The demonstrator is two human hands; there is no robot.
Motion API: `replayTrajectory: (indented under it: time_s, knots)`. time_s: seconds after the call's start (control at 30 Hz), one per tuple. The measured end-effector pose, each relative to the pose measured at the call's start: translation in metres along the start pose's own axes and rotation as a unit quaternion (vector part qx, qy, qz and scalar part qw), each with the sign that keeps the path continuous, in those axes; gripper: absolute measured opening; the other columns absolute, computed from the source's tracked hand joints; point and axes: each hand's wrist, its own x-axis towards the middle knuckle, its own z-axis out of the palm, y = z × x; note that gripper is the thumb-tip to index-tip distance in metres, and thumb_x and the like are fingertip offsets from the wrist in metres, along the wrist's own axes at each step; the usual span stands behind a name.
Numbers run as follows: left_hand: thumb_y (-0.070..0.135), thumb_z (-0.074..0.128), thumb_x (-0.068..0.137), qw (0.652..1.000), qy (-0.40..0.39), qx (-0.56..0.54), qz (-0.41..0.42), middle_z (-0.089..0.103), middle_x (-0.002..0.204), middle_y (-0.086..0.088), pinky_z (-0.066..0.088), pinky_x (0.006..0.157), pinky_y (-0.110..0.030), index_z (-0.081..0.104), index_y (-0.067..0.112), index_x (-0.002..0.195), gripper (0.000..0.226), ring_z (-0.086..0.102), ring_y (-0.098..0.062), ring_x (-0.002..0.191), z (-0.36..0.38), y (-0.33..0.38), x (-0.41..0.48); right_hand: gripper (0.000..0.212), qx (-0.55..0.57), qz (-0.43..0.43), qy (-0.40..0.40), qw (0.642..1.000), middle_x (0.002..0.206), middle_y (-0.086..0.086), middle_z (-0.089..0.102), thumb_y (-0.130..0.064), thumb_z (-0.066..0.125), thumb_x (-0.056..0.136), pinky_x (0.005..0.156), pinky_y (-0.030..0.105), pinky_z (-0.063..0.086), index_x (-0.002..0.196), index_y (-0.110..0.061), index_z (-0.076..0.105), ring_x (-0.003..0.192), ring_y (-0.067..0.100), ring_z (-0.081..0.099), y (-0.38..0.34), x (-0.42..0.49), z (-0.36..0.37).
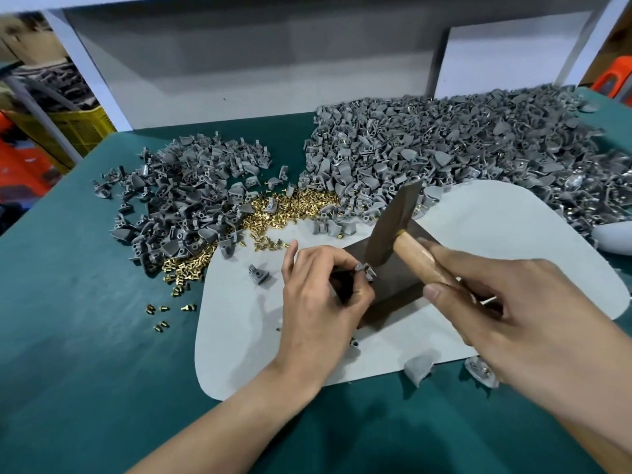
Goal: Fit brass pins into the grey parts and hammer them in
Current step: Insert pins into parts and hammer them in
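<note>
On a dark block (400,283), small grey plastic part (366,270) pinched at the edge; dark steel hammer with wooden handle (388,230) head-down just beside it. Short brass pins (290,205) piled between 2 lots of grey parts: left heap (178,200), right heap (461,148).

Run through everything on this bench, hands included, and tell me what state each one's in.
Left hand, pinching a grey part on the dark block.
Hammer, head lowered at the pinched part; contact unclear.
Right hand, gripping the hammer handle.
Brass pins, loose heap, some scattered.
Left pile of grey parts, loose.
Right pile of grey parts, loose, some showing brass.
Pale mat, flat under the block.
</note>
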Motion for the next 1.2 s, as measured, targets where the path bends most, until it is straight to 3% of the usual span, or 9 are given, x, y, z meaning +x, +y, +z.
replayTrajectory:
  time_s: [0.13,0.33,0.57,0.7,0.77,0.83,1.0,1.1,1.2]
  knots:
    - [0.022,0.059,0.08,1.0,0.001,-0.013,-0.017,0.062,0.08,0.007,0.019,0.117,-0.029,0.061,0.012,0.081,0.01,0.058,-0.008,0.079,0.0,0.0,0.0,0.033,-0.013,0.008,-0.014,1.0,0.049,-0.006,0.051,-0.031,0.054,0.085,0.049,0.006,0.035,0.117,-0.03,0.064,0.057,-0.002,0.049,0.0,0.001,0.001]
    - [0.018,0.061,0.079,0.999,-0.004,-0.028,-0.024,0.063,0.079,0.005,0.016,0.12,-0.039,0.061,0.01,0.08,0.008,0.06,-0.015,0.076,0.0,0.001,0.0,0.039,-0.014,0.013,-0.027,0.999,0.041,-0.008,0.039,-0.036,0.049,0.082,0.048,0.009,0.037,0.118,-0.03,0.063,0.06,0.001,0.054,-0.005,-0.001,0.0]
    - [0.012,0.068,0.077,1.0,-0.004,-0.016,-0.018,0.063,0.076,0.003,0.018,0.119,-0.046,0.061,0.008,0.078,0.008,0.059,-0.015,0.074,0.0,0.004,0.001,0.039,-0.072,0.006,-0.022,0.997,0.043,-0.009,0.039,-0.04,0.047,0.084,0.05,0.011,0.036,0.119,-0.032,0.06,0.041,0.012,0.044,-0.008,-0.004,-0.003]
    - [0.002,0.073,0.074,0.999,-0.005,-0.026,-0.03,0.063,0.076,0.003,0.015,0.12,-0.042,0.062,0.008,0.078,0.013,0.059,-0.016,0.074,0.0,0.004,0.001,0.051,-0.075,0.015,-0.015,0.997,0.059,-0.007,0.056,-0.047,0.035,0.083,0.051,0.021,0.04,0.133,-0.043,0.044,0.045,0.012,0.046,-0.009,-0.006,0.001]
    - [0.002,0.073,0.073,0.999,-0.004,-0.029,-0.03,0.063,0.076,0.002,0.014,0.12,-0.042,0.062,0.007,0.077,0.013,0.059,-0.017,0.074,0.0,0.005,0.001,0.051,-0.082,0.007,-0.015,0.996,0.046,-0.007,0.044,-0.046,0.037,0.081,0.05,0.023,0.038,0.129,-0.04,0.051,0.039,0.011,0.041,-0.01,-0.005,0.0]
    - [0.001,0.074,0.073,0.999,-0.002,-0.029,-0.031,0.062,0.075,0.003,0.014,0.12,-0.041,0.062,0.007,0.077,0.014,0.058,-0.016,0.074,-0.001,0.004,0.0,0.05,-0.104,0.003,-0.018,0.994,0.048,-0.007,0.043,-0.047,0.035,0.081,0.046,0.024,0.035,0.129,-0.041,0.049,0.04,0.013,0.043,-0.013,-0.003,0.0]
    - [0.016,0.064,0.08,0.999,0.005,-0.036,-0.023,0.061,0.075,0.004,0.013,0.12,-0.039,0.06,0.01,0.077,0.007,0.058,-0.015,0.073,-0.001,0.003,0.0,0.034,-0.076,0.001,0.019,0.997,0.043,-0.004,0.038,-0.04,0.046,0.086,0.051,0.004,0.035,0.112,-0.028,0.066,0.054,-0.001,0.051,-0.004,0.003,-0.006]
    - [0.021,0.061,0.081,0.998,0.003,-0.048,-0.028,0.061,0.077,0.008,0.015,0.12,-0.038,0.06,0.014,0.079,0.007,0.059,-0.013,0.073,-0.001,0.003,0.001,0.035,-0.022,0.044,0.039,0.998,0.046,0.002,0.049,-0.04,0.047,0.077,0.045,0.022,0.039,0.103,-0.027,0.067,0.049,0.009,0.05,0.006,0.009,-0.008]
    - [0.024,0.061,0.081,0.998,-0.002,-0.045,-0.033,0.062,0.079,0.011,0.015,0.12,-0.036,0.062,0.016,0.081,0.009,0.06,-0.01,0.075,0.0,0.003,0.001,0.032,0.006,0.067,0.063,0.996,0.047,0.0,0.048,-0.037,0.05,0.082,0.039,0.024,0.031,0.109,-0.031,0.064,0.036,0.012,0.041,0.026,0.019,-0.005]
